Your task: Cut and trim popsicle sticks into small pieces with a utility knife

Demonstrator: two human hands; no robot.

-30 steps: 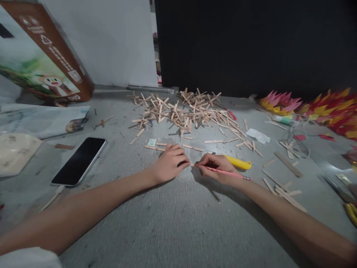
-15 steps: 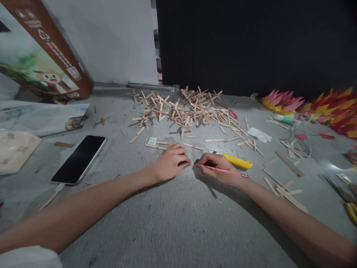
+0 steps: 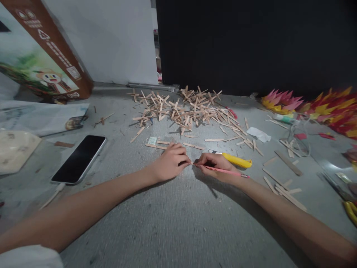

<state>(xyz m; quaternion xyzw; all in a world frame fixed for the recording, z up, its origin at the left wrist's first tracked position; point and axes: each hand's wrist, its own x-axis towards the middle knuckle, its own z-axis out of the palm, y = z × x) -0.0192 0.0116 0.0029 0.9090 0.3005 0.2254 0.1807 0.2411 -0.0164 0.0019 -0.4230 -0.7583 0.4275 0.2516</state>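
Note:
My right hand (image 3: 216, 165) is closed round a pink pencil (image 3: 230, 171), whose tip points left at my left fingertips. My left hand (image 3: 174, 162) is pinched, its thumb and forefinger together on something tiny and pale that I cannot make out. Both hands rest low over the grey table, fingertips almost meeting. Just beyond my left hand lie flat wooden sticks, one of them a notched stick (image 3: 156, 146). Another stick with a dark mark (image 3: 193, 146) lies between and beyond the hands. A yellow utility knife (image 3: 237, 160) sits behind my right hand, its blade toward the left.
A heap of crossed wooden sticks (image 3: 178, 109) spreads across the back. On the left are a phone (image 3: 79, 160) with a cable and a printed box (image 3: 47, 56). To the right lie loose sticks (image 3: 290, 197), yellow-handled scissors (image 3: 350, 212) and folded paper pieces (image 3: 334, 111).
Almost nothing differs. Both hands keep their place and grip, with at most a slight shift at the pencil tip.

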